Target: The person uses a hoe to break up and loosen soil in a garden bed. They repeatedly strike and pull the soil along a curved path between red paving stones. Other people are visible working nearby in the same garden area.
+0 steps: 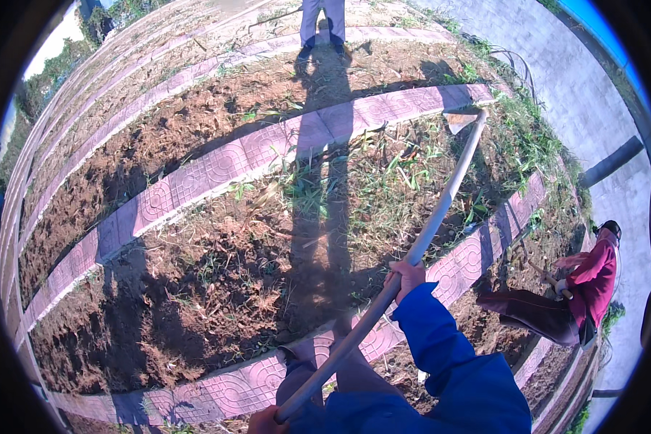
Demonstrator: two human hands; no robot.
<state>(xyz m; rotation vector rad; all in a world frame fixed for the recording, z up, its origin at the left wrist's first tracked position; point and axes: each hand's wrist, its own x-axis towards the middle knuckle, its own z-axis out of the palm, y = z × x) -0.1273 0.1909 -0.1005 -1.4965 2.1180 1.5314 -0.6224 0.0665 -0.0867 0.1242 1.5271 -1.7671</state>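
Observation:
A long-handled hoe runs diagonally across the view, with its wooden handle held in both hands. My right hand, at the end of a blue sleeve, is closed around the middle of the shaft. Low at the picture's edge, my left hand grips the rear end and is partly cut off. The soil-stained metal hoe blade is at the far end, beside a strip of pink paving tiles; whether it touches the ground is unclear. Below it lies a bed of weeds and grass, with loose brown soil further left.
Another tiled strip runs at my feet. A person in a red top bends at the right, holding a wooden handle. Another person's grey-trousered legs stand at the top. Beyond the beds on the right is a pale concrete surface, with dark hoses near its edge.

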